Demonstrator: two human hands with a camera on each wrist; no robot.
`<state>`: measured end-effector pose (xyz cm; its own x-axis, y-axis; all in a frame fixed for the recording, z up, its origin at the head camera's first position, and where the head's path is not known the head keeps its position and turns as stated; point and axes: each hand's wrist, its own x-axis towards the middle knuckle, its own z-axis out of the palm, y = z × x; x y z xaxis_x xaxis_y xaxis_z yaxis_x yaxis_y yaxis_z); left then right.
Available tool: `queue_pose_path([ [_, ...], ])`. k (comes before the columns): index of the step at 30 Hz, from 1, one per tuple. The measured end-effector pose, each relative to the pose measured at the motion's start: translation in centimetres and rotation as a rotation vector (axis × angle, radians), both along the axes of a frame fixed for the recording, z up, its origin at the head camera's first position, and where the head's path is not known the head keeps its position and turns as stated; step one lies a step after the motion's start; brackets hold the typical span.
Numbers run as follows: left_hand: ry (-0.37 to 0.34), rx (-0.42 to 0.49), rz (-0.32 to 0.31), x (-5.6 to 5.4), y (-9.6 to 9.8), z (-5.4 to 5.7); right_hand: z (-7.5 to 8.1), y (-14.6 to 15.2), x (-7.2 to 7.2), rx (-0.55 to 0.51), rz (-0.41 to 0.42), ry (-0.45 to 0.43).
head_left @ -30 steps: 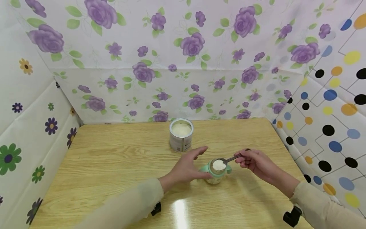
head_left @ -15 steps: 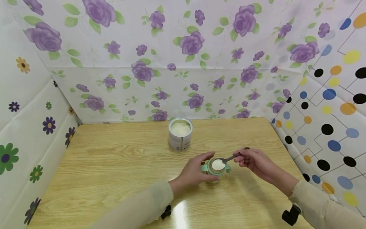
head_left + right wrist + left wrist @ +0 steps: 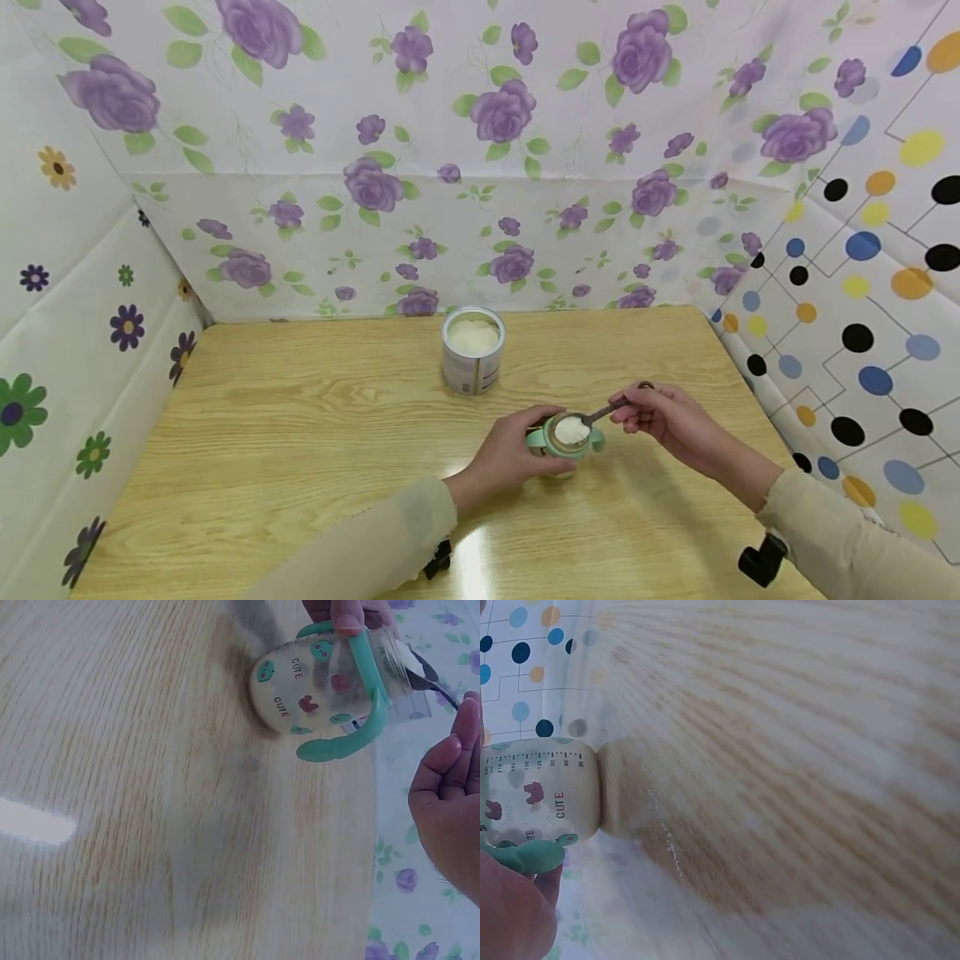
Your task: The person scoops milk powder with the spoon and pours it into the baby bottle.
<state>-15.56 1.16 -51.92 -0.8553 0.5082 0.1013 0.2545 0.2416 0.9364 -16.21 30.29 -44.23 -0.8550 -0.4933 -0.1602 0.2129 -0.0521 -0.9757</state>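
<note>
A clear baby bottle with green handles and printed "CUTE" figures stands upright on the table, its mouth uncovered. My left hand grips it from the left, thumb at the near side and fingers behind. In the left wrist view the bottle shows a measuring scale. My right hand pinches the handle of a dark metal spoon. The spoon's bowl, heaped with white powder, is at the bottle's mouth. Whether the bowl touches the rim I cannot tell.
An open can of pale powder stands behind the bottle, near the table's back edge. The wooden table meets a flowered cloth at the back and a dotted cloth on the right.
My left hand has moved right and closed round the bottle. The right hand and spoon stay almost in place, with the powder still in the spoon's bowl.
</note>
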Motion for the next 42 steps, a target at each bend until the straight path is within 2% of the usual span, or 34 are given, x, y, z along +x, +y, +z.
queue_pose_path([
  [13, -0.006, 0.014, -0.002, -0.1, 0.1, -0.5, 0.4, -0.4, 0.8, 0.098, -0.016, 0.175],
  [18, -0.015, 0.021, 0.002, 0.0, 0.2, -0.4, 0.5, -0.7, 1.0, 0.227, -0.049, 0.226],
  [22, -0.015, 0.015, 0.006, 0.0, 0.2, -0.4, 0.6, -0.8, 1.3, 0.308, -0.055, 0.315],
  [25, -0.014, 0.014, 0.008, 0.0, 0.2, -0.5, 0.7, -0.9, 1.5, 0.311, -0.044, 0.378],
  [36, 0.032, 0.007, 0.011, 0.1, 0.2, -0.7, 0.5, -1.4, 2.5, 0.331, -0.07, 0.513],
  [42, 0.024, 0.008, 0.013, 0.1, 0.1, -0.6, 0.2, -1.9, 2.6, 0.391, -0.046, 0.624],
])
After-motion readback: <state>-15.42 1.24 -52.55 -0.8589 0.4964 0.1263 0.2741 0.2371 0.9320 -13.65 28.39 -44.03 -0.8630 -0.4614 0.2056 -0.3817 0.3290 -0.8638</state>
